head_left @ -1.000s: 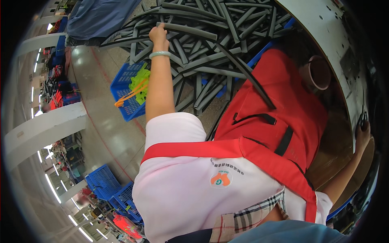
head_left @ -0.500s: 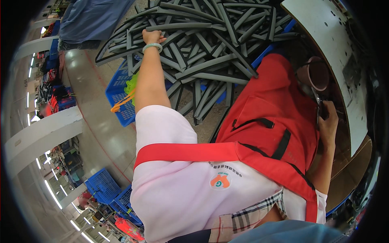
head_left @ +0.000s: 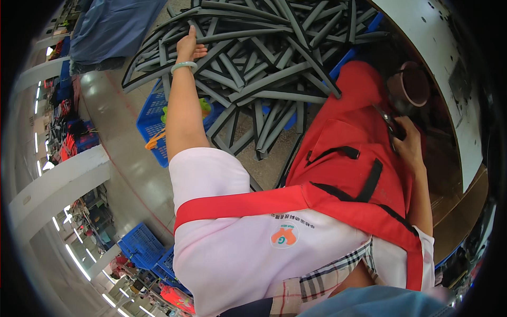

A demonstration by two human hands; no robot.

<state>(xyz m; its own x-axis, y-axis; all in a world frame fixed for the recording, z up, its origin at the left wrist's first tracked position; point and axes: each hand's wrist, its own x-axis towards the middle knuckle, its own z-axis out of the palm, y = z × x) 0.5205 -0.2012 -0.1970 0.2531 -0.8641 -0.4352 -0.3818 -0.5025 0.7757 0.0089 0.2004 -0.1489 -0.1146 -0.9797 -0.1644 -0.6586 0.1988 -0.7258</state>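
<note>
My left hand [head_left: 190, 47] reaches out to a large heap of grey and black foam strips [head_left: 264, 84]. Its thumb and fingers are apart, and the end of one long grey strip [head_left: 240, 34] lies between them without being gripped. A pale bangle [head_left: 184, 66] circles that wrist. On the right, beside the red apron [head_left: 364, 142], my right hand [head_left: 410, 143] is closed around the handles of a pair of scissors [head_left: 390, 124]. The blades point up and left, over the apron; part of the handles is hidden by the fingers.
Below the heap stands a blue plastic basket [head_left: 150, 119] with an orange tie [head_left: 155, 140]. A brownish-pink cup-like container [head_left: 408, 87] is near my right hand, beside a white tabletop [head_left: 438, 58]. Blue cloth [head_left: 108, 31] hangs at the upper left. More blue crates [head_left: 140, 245] stand lower left.
My left hand has loosened from the strip's end and its fingers have spread. My right hand has lifted up and left with the scissors, which now show more plainly over the apron.
</note>
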